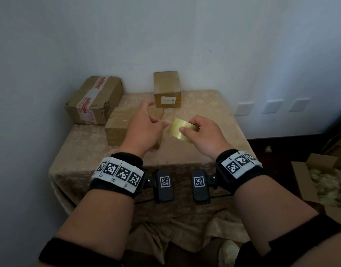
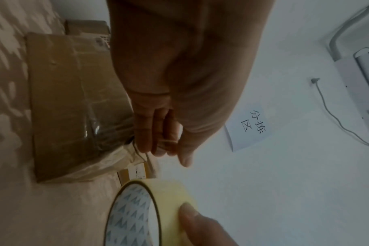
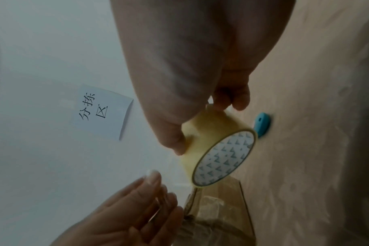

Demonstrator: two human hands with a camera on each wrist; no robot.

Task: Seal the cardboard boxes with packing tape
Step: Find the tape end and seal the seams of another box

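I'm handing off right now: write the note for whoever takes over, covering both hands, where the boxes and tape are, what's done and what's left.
Right hand: grips the tape roll, held above the table.
Left hand: open, holds nothing, fingertips close to the roll, above the near box.
Boxes: near box in front, already wrapped in clear tape; left box at the back with printed tape over it; small box upright by the wall.
Done: roll picked up. No strip pulled free that I can see.
Left: find the tape end, pull a strip, seal each box still needing it. A blue tool lies on the table.
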